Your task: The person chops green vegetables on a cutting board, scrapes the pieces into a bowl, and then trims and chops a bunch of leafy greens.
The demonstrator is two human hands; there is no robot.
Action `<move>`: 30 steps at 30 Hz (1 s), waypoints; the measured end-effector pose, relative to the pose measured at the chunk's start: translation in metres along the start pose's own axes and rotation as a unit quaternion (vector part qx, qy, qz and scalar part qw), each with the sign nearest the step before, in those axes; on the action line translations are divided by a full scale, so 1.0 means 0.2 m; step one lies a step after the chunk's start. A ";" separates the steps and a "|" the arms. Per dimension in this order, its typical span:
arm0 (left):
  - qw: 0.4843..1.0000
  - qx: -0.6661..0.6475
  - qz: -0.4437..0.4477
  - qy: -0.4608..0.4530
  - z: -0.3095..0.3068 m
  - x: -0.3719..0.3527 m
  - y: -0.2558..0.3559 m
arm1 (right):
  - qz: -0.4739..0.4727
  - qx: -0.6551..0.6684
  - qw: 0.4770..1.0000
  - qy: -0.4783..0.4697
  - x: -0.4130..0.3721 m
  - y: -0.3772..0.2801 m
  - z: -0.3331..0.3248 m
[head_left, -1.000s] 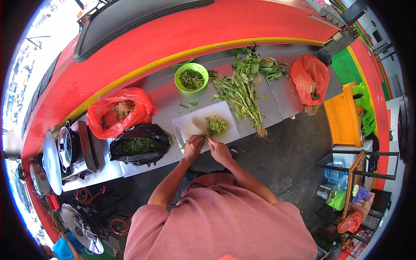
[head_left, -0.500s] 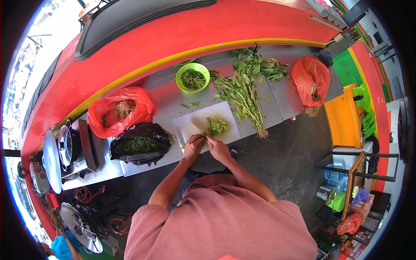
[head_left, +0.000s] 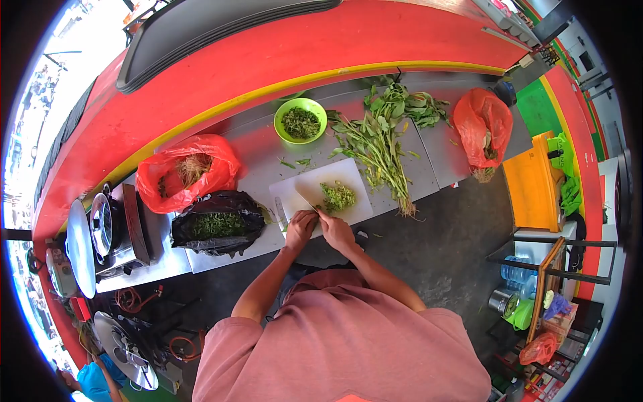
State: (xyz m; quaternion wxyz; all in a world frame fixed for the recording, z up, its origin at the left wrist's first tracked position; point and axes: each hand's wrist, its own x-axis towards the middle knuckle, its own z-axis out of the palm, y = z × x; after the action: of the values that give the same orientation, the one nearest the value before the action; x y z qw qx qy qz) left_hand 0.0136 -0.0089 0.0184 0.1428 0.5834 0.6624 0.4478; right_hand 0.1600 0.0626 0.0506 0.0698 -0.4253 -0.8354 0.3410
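Note:
On a white cutting board (head_left: 284, 194) lies a small heap of chopped green stems (head_left: 339, 196). My right hand (head_left: 337, 232) is closed at the board's near edge, around the handle end of a knife (head_left: 306, 195) whose pale blade points away to the left. Close beside it, my left hand (head_left: 301, 228) is curled with fingers bent down near the blade. A bit of green shows at its left side, but what the fingers press on is mostly hidden. Behind the board stands a lime green bowl (head_left: 321, 134) of chopped leaves.
Long leafy stems with roots (head_left: 378, 144) lie right of the board. A black bag of greens (head_left: 218, 224) and a red plastic bag (head_left: 224, 157) sit left, beside a stove with a pot (head_left: 104, 224). Another red bag (head_left: 479, 120) rests far right. A person (head_left: 97, 382) is at lower left.
The view has shifted very slightly. Both hands stay together at the board's near edge, and the knife blade shows a little more clearly; the chopped heap looks the same.

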 end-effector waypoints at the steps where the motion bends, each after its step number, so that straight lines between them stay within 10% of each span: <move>1: 1.000 -0.002 -0.002 0.005 0.00 0.00 0.00 | 0.012 0.018 1.000 0.001 -0.02 0.00 -0.01; 18: 0.997 0.062 0.011 0.045 0.04 -0.05 0.07 | -0.040 -0.075 0.995 0.047 -0.04 0.11 0.02; 30: 0.998 0.036 0.044 -0.008 0.04 0.06 -0.05 | 0.058 0.107 0.991 0.049 -0.10 0.05 -0.08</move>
State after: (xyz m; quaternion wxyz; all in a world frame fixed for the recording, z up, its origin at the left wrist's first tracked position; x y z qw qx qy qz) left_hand 0.0102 0.0068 0.0111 0.1074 0.6207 0.6502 0.4248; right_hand 0.1853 0.0606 0.0604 0.1359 -0.4790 -0.7638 0.4108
